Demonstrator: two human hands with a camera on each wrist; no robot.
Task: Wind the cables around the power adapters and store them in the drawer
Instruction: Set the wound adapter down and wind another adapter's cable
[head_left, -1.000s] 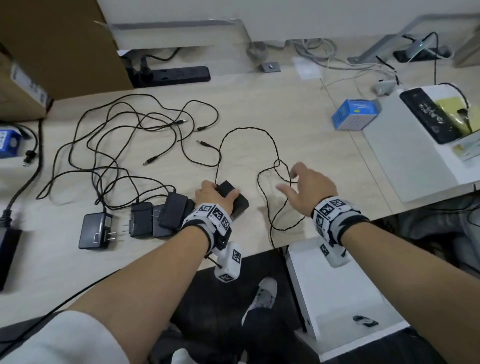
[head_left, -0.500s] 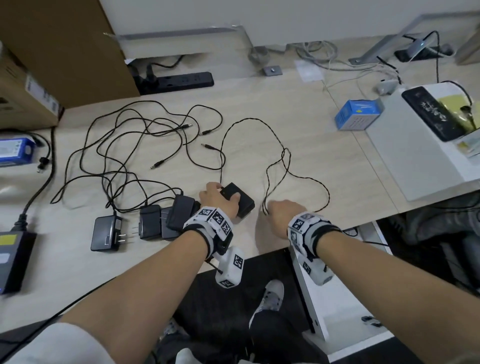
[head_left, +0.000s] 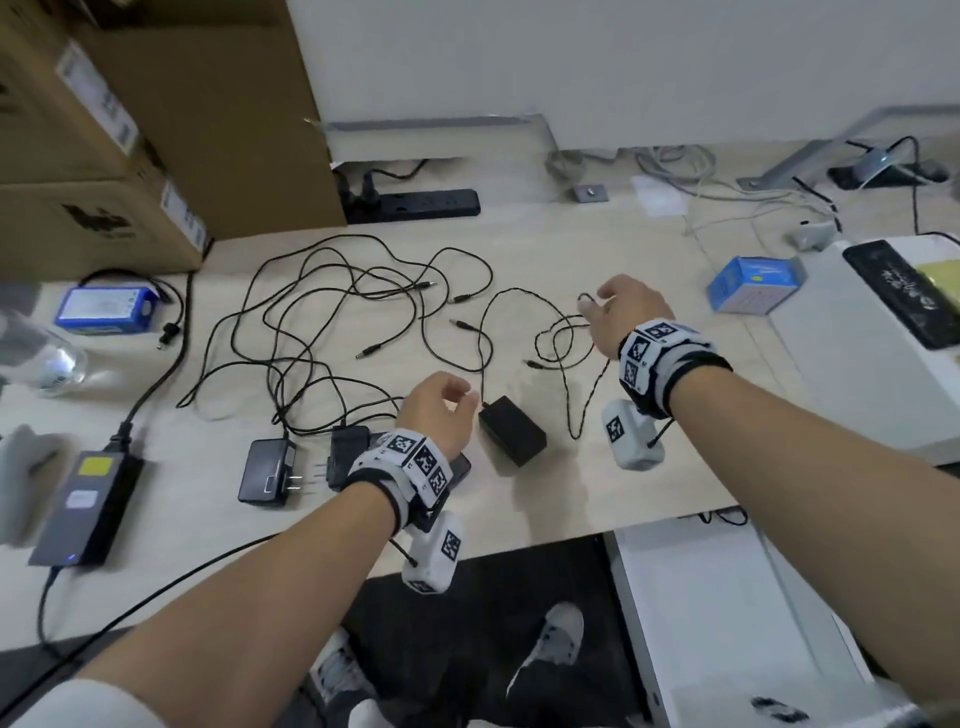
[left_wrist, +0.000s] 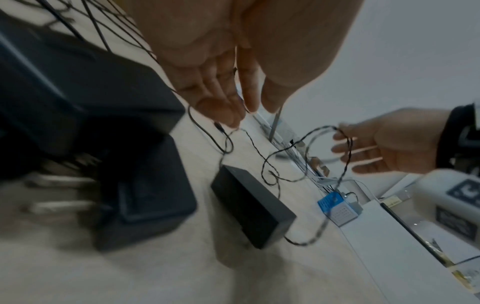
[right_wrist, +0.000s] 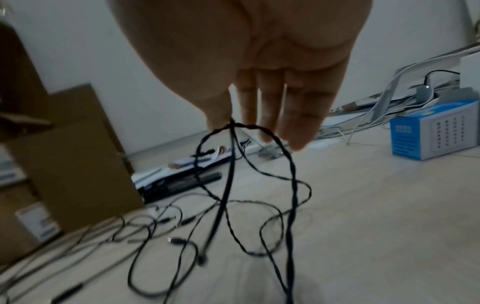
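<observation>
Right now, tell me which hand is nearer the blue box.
Right. The right hand holds a cable loop just left of the blue box; the left hand hovers far from it, beside the black adapter.

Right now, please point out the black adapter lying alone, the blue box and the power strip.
black adapter (head_left: 511, 437), head view, middle of its top face.
blue box (head_left: 753, 283), head view, its top face.
power strip (head_left: 415, 203), head view, middle of its body.

A: What does the right hand (right_wrist: 259, 67) hold?
B: A black cable (right_wrist: 292, 170), pinched in a loop under the fingertips (right_wrist: 298, 131).
A: What else?
B: 1 blue box (right_wrist: 436, 131) and brown cardboard boxes (right_wrist: 78, 156).
</observation>
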